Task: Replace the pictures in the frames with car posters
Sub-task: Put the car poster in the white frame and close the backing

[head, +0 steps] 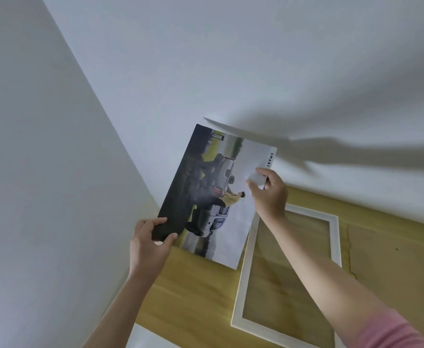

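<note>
Now I'm seeing left hand (148, 243) and right hand (268, 190) both pinching the car poster (205, 192), which I judge needs lowering squarely into the empty white frame (248, 262).

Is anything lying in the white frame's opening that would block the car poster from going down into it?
Nothing visible does. The white frame lies flat on the wooden table, its opening showing only wood grain. The car poster is held above, left hand and right hand gripping it.

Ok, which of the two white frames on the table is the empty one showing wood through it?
The white frame under the right forearm, fully visible with wood showing through. The other frame is only a corner at the bottom edge, contents unseen.
</note>
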Demonstrator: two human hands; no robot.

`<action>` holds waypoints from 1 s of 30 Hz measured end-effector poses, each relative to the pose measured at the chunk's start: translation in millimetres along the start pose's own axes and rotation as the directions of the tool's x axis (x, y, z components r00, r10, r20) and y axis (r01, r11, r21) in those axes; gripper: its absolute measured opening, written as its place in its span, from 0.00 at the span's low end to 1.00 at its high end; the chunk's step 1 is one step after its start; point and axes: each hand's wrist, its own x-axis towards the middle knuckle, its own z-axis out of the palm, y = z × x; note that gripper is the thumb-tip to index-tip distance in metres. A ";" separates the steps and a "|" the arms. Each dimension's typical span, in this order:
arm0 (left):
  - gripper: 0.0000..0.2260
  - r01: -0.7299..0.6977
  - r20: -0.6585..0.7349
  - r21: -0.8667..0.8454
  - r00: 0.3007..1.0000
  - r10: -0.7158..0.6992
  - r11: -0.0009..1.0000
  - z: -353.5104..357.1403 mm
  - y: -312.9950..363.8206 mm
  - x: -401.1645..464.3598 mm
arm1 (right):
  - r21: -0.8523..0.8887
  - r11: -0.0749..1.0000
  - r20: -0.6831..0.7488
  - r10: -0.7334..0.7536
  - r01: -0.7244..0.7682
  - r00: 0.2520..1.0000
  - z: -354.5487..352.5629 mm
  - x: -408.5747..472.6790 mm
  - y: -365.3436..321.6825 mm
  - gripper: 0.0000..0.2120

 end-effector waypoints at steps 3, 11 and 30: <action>0.11 -0.048 0.015 -0.056 0.999 0.049 0.997 -7.0 11.1 -11.5 | 0.008 1.000 -0.055 -0.012 0.013 0.998 -25.6 -3.0 -8.5 0.14; 0.09 -0.093 0.267 -0.108 0.956 0.119 0.990 11.3 34.0 -84.6 | -0.159 0.987 -0.054 0.029 -0.038 0.998 -121.3 -47.1 6.8 0.16; 0.18 -0.006 0.461 0.195 0.883 -0.086 0.981 83.5 41.7 -161.9 | -0.474 0.852 0.258 0.375 -0.222 0.890 -198.3 -70.9 83.6 0.23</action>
